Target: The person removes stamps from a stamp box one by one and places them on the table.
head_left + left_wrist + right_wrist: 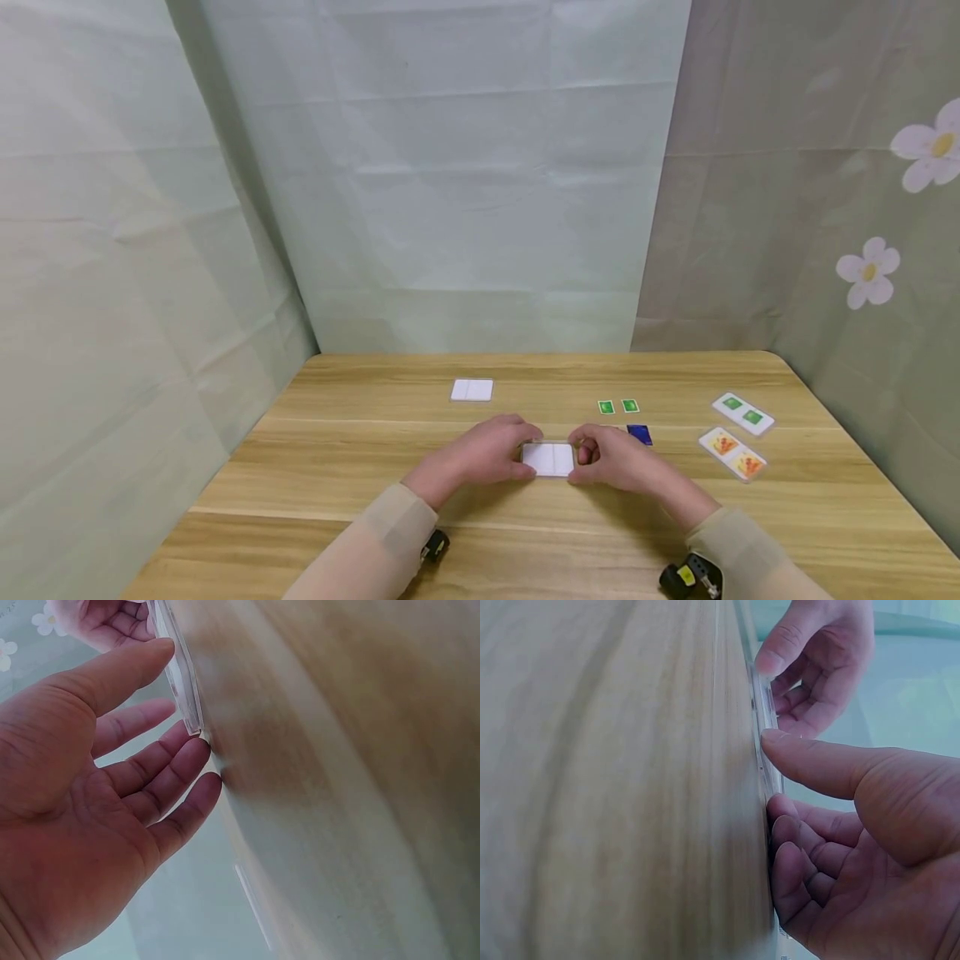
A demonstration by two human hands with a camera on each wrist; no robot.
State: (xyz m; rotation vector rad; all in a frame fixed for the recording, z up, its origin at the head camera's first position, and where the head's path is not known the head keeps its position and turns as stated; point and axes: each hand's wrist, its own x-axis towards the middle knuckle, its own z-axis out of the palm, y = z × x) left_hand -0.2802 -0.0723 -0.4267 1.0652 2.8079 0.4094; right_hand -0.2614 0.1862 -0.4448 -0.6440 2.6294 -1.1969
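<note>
A small stack of white laminated cards (548, 459), each with a line across its middle, lies low over the table in front of the person. My left hand (487, 454) grips its left end, thumb at the near corner and index finger at the far one. Mirroring this, my right hand (615, 458) grips the right end, its other fingers curled in beside the card edge. Seen edge-on, the clear card edges (187, 682) show more than one layer between the hands. In the right wrist view the right thumb (810, 761) touches the near edge.
Another white card (472, 390) lies at the back left. Two small green picture squares (606, 407) and a dark blue square (640, 434) lie beyond my right hand. Farther right are a green double-picture card (743, 414) and an orange one (732, 454). Fabric curtains (465, 208) surround the table.
</note>
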